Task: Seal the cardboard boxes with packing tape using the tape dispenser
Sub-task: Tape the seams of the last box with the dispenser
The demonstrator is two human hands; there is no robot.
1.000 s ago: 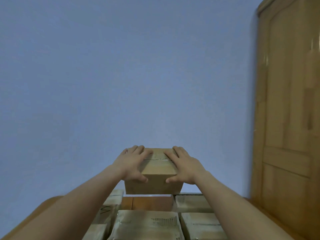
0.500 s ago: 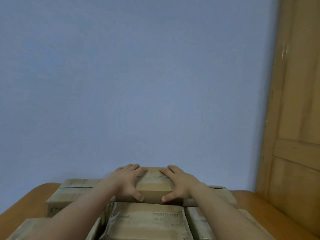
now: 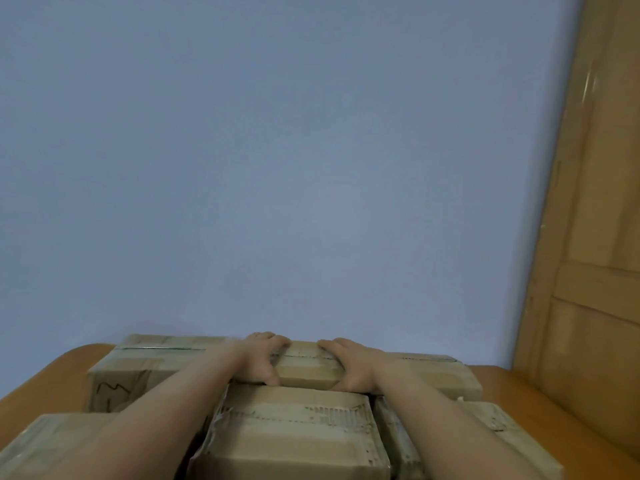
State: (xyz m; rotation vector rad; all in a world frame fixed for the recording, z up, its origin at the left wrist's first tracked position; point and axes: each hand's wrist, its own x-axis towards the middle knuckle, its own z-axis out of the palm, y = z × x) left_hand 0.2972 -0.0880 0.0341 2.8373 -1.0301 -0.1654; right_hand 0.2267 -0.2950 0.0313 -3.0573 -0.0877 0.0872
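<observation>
In the head view, both hands held one small cardboard box at the middle of the back row. The left hand gripped its left end, fingers curled over the far top edge and thumb down on the near face. The right hand gripped the right end in the same way, fingers laid over the top and thumb tucked at the near lower corner. Between the two sets of fingers ran the box's taped top seam.

Just left of the left fingers, touching the held box, sat a larger box with a dark scribble on its near side. Just right of the right fingers sat another box. Nearer than both thumbs lay a front box with wrinkled tape across its top, flanked by a left box and a right box under the forearms. All stood on a wooden table. Beyond the fingertips rose a blue wall, with a wooden door far to the right.
</observation>
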